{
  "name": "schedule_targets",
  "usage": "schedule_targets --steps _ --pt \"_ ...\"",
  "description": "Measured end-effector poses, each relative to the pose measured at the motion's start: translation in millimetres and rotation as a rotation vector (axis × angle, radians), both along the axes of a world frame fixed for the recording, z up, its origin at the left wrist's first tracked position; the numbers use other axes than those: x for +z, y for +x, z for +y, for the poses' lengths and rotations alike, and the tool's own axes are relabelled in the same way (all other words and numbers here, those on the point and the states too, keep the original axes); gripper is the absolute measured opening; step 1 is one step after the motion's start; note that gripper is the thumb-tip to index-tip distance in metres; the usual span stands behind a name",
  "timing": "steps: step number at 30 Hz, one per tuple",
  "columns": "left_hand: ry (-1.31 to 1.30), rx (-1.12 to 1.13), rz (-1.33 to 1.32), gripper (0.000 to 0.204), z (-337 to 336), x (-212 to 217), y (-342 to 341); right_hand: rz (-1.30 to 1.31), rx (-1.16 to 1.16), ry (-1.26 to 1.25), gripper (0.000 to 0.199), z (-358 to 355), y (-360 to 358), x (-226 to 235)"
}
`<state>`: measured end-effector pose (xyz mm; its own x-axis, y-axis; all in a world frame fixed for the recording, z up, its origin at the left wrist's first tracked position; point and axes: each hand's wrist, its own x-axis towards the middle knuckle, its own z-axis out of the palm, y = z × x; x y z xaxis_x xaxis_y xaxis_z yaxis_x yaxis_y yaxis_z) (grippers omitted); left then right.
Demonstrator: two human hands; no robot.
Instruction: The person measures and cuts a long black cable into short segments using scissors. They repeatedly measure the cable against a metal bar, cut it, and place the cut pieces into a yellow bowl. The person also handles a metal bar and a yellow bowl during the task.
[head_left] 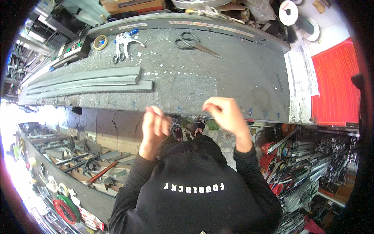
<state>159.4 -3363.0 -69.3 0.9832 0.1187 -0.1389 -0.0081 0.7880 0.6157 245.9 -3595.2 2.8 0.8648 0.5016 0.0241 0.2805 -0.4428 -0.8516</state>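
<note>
My left hand is raised in front of me at the near edge of the workbench, its fingers curled in. To the right, my right hand hovers at the same edge with bent fingers pressed together. A gap lies between the hands, and no object shows in either; anything inside the fingers is hidden or too small to see. Nearest to my left hand are several long grey profile strips, lying side by side on the bench. Farther back rests a pair of black-handled scissors, beyond both hands.
White-and-blue hand tools and a tape roll lie at the bench's back left. A red sheet hangs over its right end, below a wire spool. A bin of offcuts stands left, stacked metal pieces right.
</note>
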Motion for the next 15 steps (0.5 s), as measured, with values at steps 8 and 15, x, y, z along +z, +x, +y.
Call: schedule_targets --steps 8,15 --pt "1.177 0.642 0.167 0.034 141 -28 -23 0.049 -0.005 0.043 0.006 2 -26 -81" --pt "1.611 0.894 0.470 0.025 234 -84 -38 0.432 0.367 -0.016 0.018 34 -81 -130"
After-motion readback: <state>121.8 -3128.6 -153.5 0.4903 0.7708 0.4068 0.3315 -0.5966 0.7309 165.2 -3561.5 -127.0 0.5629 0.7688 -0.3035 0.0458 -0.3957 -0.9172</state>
